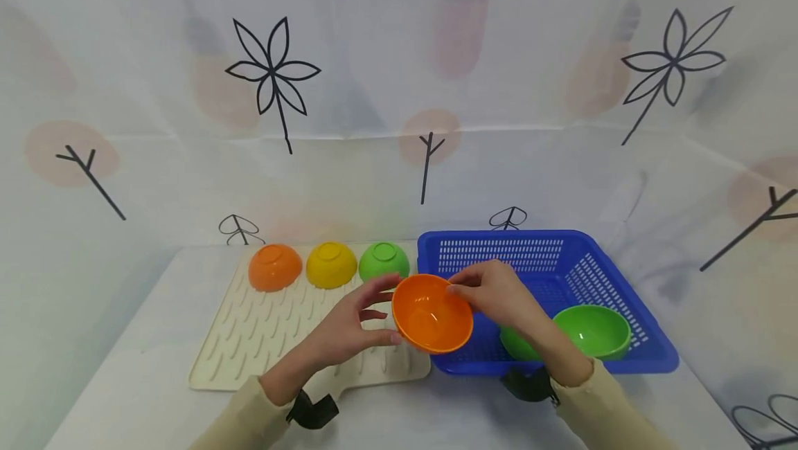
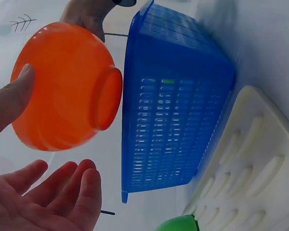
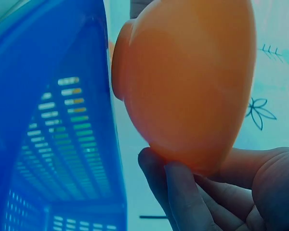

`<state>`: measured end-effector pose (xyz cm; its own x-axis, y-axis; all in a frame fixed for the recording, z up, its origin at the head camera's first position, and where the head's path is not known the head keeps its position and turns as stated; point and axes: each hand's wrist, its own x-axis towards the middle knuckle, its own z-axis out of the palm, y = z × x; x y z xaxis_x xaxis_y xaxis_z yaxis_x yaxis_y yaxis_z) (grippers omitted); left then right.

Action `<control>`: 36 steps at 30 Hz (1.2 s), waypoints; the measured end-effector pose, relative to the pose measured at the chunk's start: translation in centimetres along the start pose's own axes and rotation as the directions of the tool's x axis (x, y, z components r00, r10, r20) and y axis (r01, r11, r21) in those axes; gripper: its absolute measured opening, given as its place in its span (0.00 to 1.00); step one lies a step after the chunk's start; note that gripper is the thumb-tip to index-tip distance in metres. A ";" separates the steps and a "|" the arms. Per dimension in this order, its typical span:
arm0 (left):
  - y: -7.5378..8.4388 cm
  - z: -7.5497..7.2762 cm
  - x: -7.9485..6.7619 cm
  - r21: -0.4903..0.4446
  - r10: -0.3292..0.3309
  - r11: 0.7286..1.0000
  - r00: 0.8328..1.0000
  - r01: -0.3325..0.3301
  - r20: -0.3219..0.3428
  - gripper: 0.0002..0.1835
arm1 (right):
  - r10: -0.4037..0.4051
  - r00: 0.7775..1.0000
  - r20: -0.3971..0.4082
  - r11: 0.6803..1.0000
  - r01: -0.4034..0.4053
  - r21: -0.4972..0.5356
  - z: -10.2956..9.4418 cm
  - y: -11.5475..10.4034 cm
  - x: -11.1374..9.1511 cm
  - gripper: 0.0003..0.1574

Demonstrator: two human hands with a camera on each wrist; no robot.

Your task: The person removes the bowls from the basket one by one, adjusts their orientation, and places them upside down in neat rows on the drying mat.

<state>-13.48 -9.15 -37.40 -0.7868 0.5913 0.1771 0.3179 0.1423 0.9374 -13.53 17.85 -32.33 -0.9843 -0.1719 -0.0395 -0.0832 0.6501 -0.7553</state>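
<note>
One orange bowl, tilted, held up close to left rim of blue basket; fingers of right hand pinch its edge, those of left hand spread, thumb against bowl.

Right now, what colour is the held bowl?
The held bowl is orange, clearest in the head view.

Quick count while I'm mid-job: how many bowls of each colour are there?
Orange: 2 (held bowl, upturned orange bowl)
Yellow: 1 (upturned yellow bowl)
Green: 3 (upturned green bowl, two green bowls in the blue basket, one partly hidden)
Total: 6 bowls
</note>
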 end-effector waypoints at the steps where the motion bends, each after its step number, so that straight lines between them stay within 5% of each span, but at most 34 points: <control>1: 0.1 0.1 -0.1 -0.002 0.000 1.000 1.000 0.000 0.007 0.42 | -0.003 1.000 -0.003 1.000 0.003 -0.003 0.2 0.0 0.1 0.09; 21: 0.1 -0.6 -1.2 0.047 -0.042 0.998 0.998 0.044 -0.041 0.46 | -0.048 0.994 -0.100 0.997 0.053 0.057 3.0 -1.4 0.4 0.08; 28: -0.7 -1.6 -1.4 0.112 0.017 0.994 0.999 -0.013 -0.036 0.47 | -0.088 0.982 -0.169 0.990 0.105 0.098 4.2 -1.0 0.4 0.08; 36: -1.6 -2.6 -1.4 0.118 -0.036 0.992 0.998 0.043 -0.057 0.46 | -0.126 0.961 -0.247 0.976 0.164 0.141 5.1 -1.0 0.0 0.10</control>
<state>-14.24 -12.30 -38.37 -0.8267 0.5395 0.1599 0.3442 0.2600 0.9022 -12.63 13.48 -34.91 -0.9736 -0.0639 0.2192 -0.2212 0.5022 -0.8360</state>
